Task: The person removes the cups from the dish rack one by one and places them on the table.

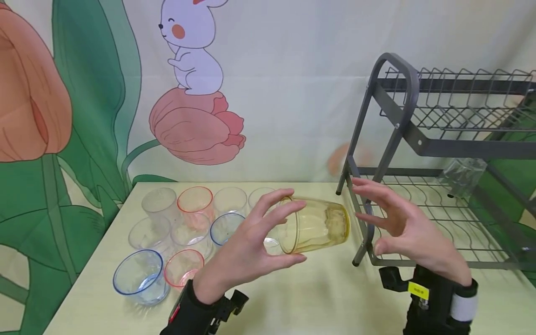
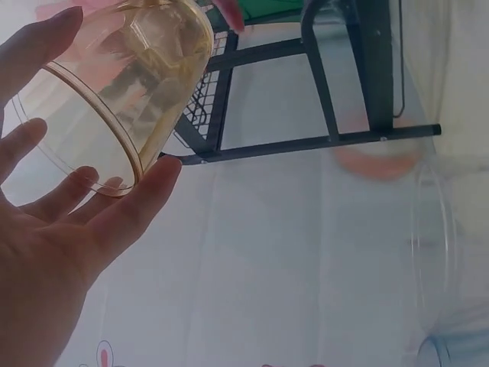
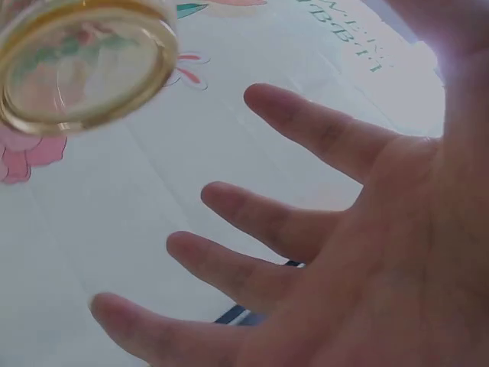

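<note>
My left hand (image 1: 251, 242) grips a yellow-tinted drinking glass (image 1: 320, 224) by its rim, fingers on the far side and thumb underneath. The glass lies sideways in the air, its base toward the right; in the left wrist view the thumb and fingertips press around the rim of the glass (image 2: 114, 130). Just right of the base, my right hand (image 1: 406, 223) is spread with its palm turned to the glass and nothing in it. The right wrist view shows its separated fingers (image 3: 306, 138) apart from the round base of the glass (image 3: 84, 73).
Rows of glasses stand on the table's left: a blue-rimmed one (image 1: 142, 277) in front, a small red-rimmed one (image 1: 183, 269) beside it, and several clear ones behind. A two-tier dark metal rack (image 1: 427, 146) stands right, with a clear glass (image 1: 464, 176) on its lower tier.
</note>
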Tool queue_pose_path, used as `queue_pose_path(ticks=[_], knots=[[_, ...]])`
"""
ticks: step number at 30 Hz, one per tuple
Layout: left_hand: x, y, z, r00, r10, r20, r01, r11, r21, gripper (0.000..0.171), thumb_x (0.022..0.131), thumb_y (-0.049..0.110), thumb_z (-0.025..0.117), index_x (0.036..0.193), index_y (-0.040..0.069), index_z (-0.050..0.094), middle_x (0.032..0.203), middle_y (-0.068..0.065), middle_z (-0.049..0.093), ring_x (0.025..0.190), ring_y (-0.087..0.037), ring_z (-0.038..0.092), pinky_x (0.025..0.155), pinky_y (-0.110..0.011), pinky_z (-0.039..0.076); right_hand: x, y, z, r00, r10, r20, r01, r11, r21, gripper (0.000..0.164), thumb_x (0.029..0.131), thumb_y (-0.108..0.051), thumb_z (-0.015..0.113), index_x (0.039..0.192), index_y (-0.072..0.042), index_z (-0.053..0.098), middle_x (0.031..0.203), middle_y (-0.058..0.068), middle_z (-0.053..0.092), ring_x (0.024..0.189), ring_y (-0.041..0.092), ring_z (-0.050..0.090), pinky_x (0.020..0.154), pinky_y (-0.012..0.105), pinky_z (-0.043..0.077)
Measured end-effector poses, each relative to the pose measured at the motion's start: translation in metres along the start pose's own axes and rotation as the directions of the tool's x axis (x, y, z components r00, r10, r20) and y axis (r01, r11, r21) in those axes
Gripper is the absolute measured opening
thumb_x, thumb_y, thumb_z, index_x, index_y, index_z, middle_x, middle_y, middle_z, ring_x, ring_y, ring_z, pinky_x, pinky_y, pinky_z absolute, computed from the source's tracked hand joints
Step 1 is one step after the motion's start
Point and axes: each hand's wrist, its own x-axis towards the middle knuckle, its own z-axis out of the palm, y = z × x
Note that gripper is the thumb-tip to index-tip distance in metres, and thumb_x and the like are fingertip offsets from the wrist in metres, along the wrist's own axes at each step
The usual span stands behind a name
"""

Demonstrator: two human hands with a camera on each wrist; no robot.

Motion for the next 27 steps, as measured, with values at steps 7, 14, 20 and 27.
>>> queue_pose_path(ticks=[7,14,20,27], knots=[[-0.011,-0.007,-0.01,0.996,-0.045,0.079,0.033,0.987,0.154,0.083,0.073,0.021,0.088,0.143,0.019,0.044,0.147,-0.009,0.035,0.127,-0.024,0.047,0.09,-0.036,0.051,-0.017,-0.003,-0.014,0.997,0.074,-0.033,-0.077,0.99,-0.121,0.085,0.077,0.009,0.077,0.149,0.0,0.032,0.159,0.012,0.016,0.142,0.019,0.027,0.104,0.03,0.04],[-0.032,-0.013,-0.021,0.984,-0.124,0.13,0.089,0.964,0.249,0.081,0.074,0.023,0.087,0.144,0.021,0.045,0.146,-0.008,0.037,0.122,-0.024,0.049,0.082,-0.032,0.052,-0.035,-0.007,-0.034,0.989,0.124,-0.08,-0.139,0.963,-0.232,0.084,0.079,0.018,0.069,0.15,0.0,0.029,0.156,0.011,0.022,0.138,0.011,0.03,0.102,0.019,0.038],[-0.049,-0.017,-0.028,0.978,-0.131,0.162,0.079,0.952,0.297,0.082,0.073,0.023,0.088,0.143,0.02,0.047,0.144,-0.008,0.04,0.123,-0.025,0.049,0.085,-0.034,0.052,-0.051,-0.006,-0.052,0.971,0.161,-0.175,-0.217,0.899,-0.379,0.086,0.079,0.017,0.07,0.151,-0.009,0.032,0.153,0.003,0.029,0.133,0.004,0.034,0.097,0.012,0.038],[-0.065,-0.019,-0.033,0.967,-0.173,0.189,0.1,0.934,0.343,0.082,0.072,0.028,0.088,0.143,0.022,0.047,0.141,-0.005,0.042,0.118,-0.021,0.052,0.083,-0.034,0.053,-0.061,-0.004,-0.065,0.967,0.151,-0.205,-0.239,0.817,-0.525,0.086,0.078,0.011,0.075,0.15,-0.01,0.034,0.151,-0.006,0.033,0.132,-0.003,0.032,0.092,0.008,0.037]])
